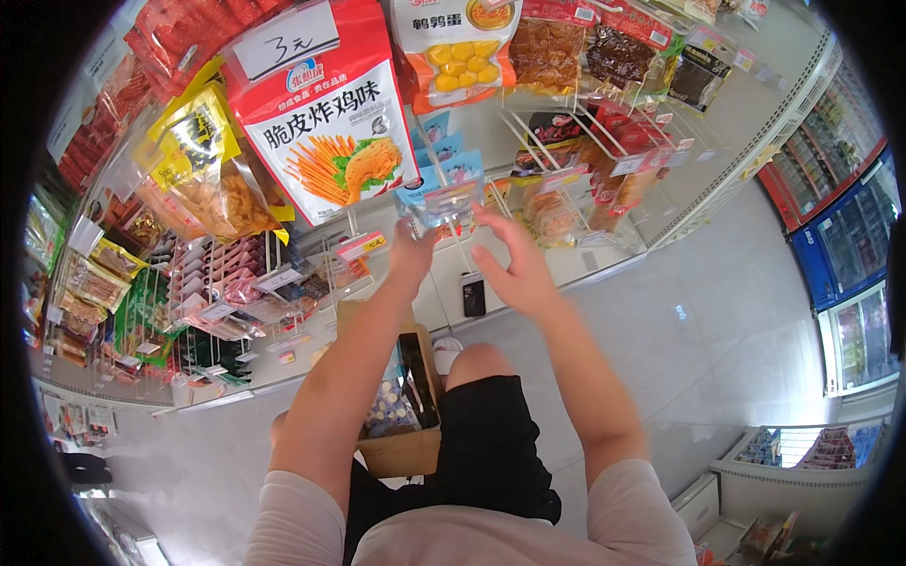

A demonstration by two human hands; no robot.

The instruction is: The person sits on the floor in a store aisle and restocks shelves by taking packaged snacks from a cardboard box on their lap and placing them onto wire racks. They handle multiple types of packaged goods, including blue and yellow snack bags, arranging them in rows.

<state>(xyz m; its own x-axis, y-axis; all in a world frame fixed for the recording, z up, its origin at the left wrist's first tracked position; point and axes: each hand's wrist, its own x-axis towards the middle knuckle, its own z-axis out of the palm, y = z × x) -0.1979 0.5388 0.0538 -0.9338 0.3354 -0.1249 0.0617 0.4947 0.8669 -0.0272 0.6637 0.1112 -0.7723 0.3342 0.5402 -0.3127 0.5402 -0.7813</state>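
Light blue packets (pixel 440 170) hang one behind another on a display hook in front of me, with a clear price-tag holder (pixel 455 196) at the hook's end. My left hand (pixel 412 257) is raised at the lower left of these packets. Its fingers are blurred and partly hidden, so I cannot tell if they grip a packet. On the other side, my right hand (pixel 517 264) has its thumb and fingers apart, fingertips close to the tag holder. A small black rectangular object (pixel 473 295) shows below the hands, on the white shelf base.
Large red-and-white snack bag (pixel 330 132) and yellow bag (pixel 208 160) hang at upper left. Hooks with tags (pixel 628 165) jut out on the right. An open cardboard box (pixel 401 459) with packed goods stands by my legs. Drink coolers (pixel 845 236) line the far right.
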